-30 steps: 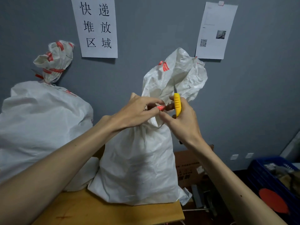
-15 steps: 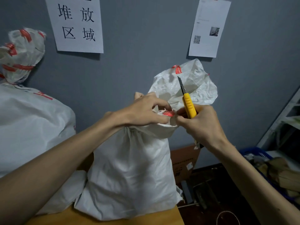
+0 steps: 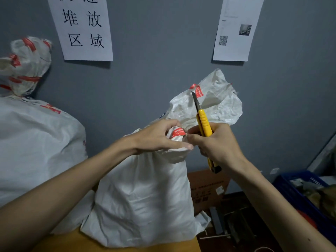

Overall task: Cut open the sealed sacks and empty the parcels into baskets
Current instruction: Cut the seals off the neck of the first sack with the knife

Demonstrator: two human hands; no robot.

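- The white sack point(image 3: 143, 195) stands upright on the wooden counter point(image 3: 116, 245), its neck bound with red tape point(image 3: 179, 132).
- The left hand point(image 3: 156, 137) clutches the gathered neck just below the tape.
- The right hand point(image 3: 218, 144) grips a yellow utility knife point(image 3: 204, 122), blade up, beside the tape.
- A second taped sack point(image 3: 36, 142) sits at left.
- A blue basket point(image 3: 294, 195) stands low at right.

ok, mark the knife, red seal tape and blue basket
knife point(image 3: 204, 122), head view, yellow handle
red seal tape point(image 3: 179, 132), head view, printed face of the band
blue basket point(image 3: 294, 197), head view, near wall

Sack point(image 3: 145, 197) on table point(image 3: 127, 248) — second sack point(image 3: 36, 142) left, basket point(image 3: 294, 193) right.
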